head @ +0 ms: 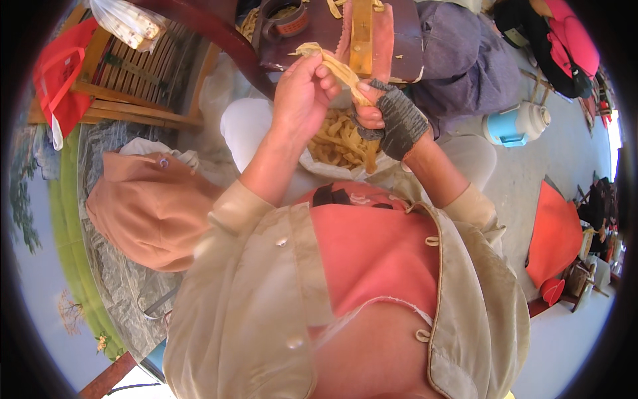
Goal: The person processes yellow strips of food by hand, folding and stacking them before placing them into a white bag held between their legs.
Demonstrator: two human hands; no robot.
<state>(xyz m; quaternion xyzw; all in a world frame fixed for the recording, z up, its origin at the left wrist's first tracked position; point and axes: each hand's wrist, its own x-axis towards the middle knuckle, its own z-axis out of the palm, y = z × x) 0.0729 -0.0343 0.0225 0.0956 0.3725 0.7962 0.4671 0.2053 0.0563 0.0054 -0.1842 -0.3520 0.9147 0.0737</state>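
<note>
Stretched between both hands is a pale yellow, leaf-like strip (340,70), perhaps dried plant husk. My left hand (304,92), bare, pinches its upper end between thumb and fingers. The lower part sits in the fist of my right hand (394,114), which wears a grey fingerless knit glove. Below the hands, a white sack (331,170) stands open between the knees, filled with similar yellowish strips (344,142). Just beyond is a dark red board or tabletop (319,45), with a wooden bar (361,40) over a pink cloth strip (383,40).
A dark mug (285,22) with liquid stands on the board's left. Slatted wooden chair (144,65) and red bag (65,75) are at left; a tan garment (149,209) lies nearer. A blue-and-white thermos (516,124) is at right, beside another person's purple-grey clothed leg (458,55).
</note>
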